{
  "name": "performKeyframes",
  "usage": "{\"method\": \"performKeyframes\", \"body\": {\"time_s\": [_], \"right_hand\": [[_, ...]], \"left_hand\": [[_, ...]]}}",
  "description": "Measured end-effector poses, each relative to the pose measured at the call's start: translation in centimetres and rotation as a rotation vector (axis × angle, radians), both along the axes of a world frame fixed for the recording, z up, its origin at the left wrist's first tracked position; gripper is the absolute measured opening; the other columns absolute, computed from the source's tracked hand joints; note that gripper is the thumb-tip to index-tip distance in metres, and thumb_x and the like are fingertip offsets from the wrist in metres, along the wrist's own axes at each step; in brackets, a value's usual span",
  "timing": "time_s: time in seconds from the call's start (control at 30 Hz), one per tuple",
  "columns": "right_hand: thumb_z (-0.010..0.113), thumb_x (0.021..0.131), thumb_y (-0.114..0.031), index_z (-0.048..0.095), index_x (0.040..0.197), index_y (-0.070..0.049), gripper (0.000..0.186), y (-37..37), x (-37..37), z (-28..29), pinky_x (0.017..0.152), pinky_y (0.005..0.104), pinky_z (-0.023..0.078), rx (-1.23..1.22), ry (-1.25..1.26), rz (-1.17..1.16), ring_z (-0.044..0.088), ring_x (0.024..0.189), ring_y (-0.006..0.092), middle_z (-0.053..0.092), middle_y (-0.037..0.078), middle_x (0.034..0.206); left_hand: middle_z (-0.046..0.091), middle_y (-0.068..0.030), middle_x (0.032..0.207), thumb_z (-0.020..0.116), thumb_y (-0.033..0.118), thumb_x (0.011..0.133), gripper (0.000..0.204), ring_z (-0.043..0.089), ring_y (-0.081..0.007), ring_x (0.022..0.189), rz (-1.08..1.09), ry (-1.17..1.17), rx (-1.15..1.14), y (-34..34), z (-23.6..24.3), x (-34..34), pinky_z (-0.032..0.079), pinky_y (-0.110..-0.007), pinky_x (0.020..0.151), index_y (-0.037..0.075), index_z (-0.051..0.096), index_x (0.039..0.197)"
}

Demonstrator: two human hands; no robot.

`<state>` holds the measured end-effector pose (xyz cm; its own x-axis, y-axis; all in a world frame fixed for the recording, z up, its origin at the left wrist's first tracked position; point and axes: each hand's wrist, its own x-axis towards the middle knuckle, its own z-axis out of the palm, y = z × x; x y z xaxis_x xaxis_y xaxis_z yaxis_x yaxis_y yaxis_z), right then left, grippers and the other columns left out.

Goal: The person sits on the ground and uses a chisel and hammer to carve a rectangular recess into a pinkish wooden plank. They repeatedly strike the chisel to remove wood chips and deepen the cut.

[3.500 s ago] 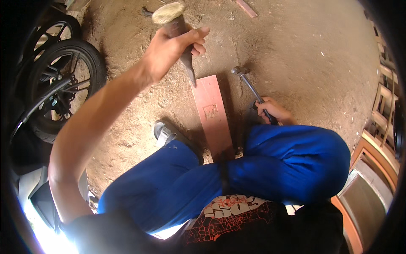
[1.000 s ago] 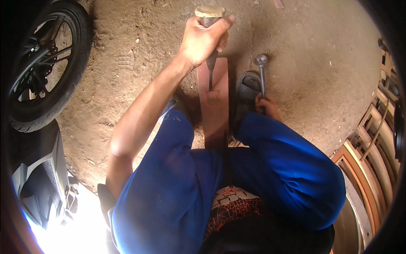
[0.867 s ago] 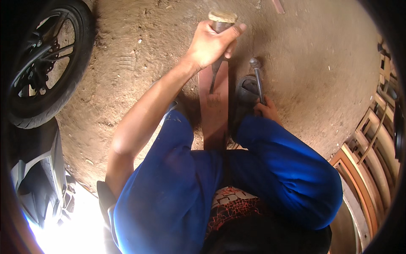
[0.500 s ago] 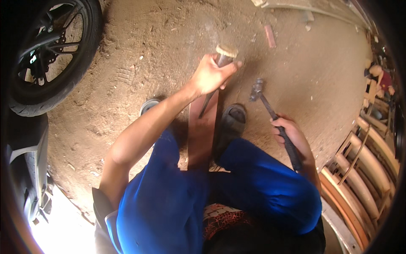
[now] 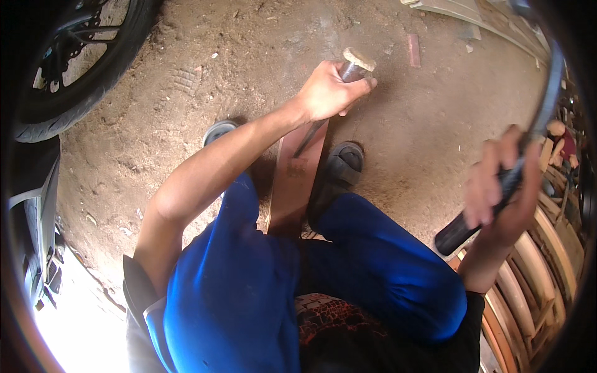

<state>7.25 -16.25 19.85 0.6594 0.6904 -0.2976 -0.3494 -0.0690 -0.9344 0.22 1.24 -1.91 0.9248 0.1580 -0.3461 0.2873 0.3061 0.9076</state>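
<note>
My left hand (image 5: 326, 93) is wrapped round the handle of a chisel (image 5: 359, 61) with a pale, battered butt end. The chisel slants down, its blade tip on a reddish-brown wooden plank (image 5: 291, 186) that lies lengthwise between my feet. Dark marks or cuts show on the plank just below the tip. My right hand (image 5: 500, 180) is raised at the right, its fingers closed round the black grip of a hammer (image 5: 457, 233). The hammer's shaft rises toward the upper right rim; its head is blurred and mostly out of the picture.
A motorcycle wheel (image 5: 93, 81) stands at the upper left. Curved wooden pieces (image 5: 528, 273) are stacked at the right. A small reddish wood offcut (image 5: 413, 51) lies on the dirt floor, and pale boards (image 5: 460, 13) are at the far edge. My sandalled feet (image 5: 344, 165) flank the plank.
My right hand has swung the hammer up and to the right, away from the plank. The left hand still holds the chisel on the plank; the whole view has shifted slightly.
</note>
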Motion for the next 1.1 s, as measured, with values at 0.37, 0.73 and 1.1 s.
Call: {"method": "performKeyframes", "body": {"time_s": [0.37, 0.73, 1.1], "right_hand": [[0.030, 0.110, -0.036, 0.039, 0.096, -0.009, 0.032, 0.8, 1.8, 1.3, 0.020, 0.0219, 0.027, -0.381, 0.541, -0.014, 0.033, 0.027, 0.0079, 0.041, 0.000, 0.055], [0.028, 0.110, -0.036, 0.035, 0.096, -0.008, 0.031, -1.4, 0.3, 3.0, 0.019, 0.0208, 0.027, -0.358, 0.265, -0.065, 0.030, 0.026, 0.0079, 0.038, 0.000, 0.052], [0.029, 0.109, -0.039, 0.033, 0.098, -0.008, 0.033, -2.8, 2.1, 4.3, 0.020, 0.0250, 0.031, -0.332, 0.487, 0.249, 0.035, 0.027, 0.0108, 0.040, 0.003, 0.052]], "left_hand": [[0.058, 0.0017, 0.059, 0.065, 0.027, 0.096, 0.025, 0.055, -0.0095, 0.046, -0.169, 0.119, -0.002, -5.2, -5.0, -6.0, 0.046, -0.028, 0.044, 0.005, 0.066, 0.109], [0.071, -0.0047, 0.083, 0.072, 0.024, 0.087, 0.028, 0.064, -0.0102, 0.079, -0.004, -0.156, 0.010, -1.3, 0.6, -1.2, 0.053, -0.030, 0.076, 0.001, 0.071, 0.103], [0.069, -0.0066, 0.080, 0.070, 0.021, 0.086, 0.027, 0.064, -0.0118, 0.077, 0.133, -0.277, 0.110, -2.3, -0.8, -0.9, 0.053, -0.033, 0.073, 0.001, 0.070, 0.104]]}}
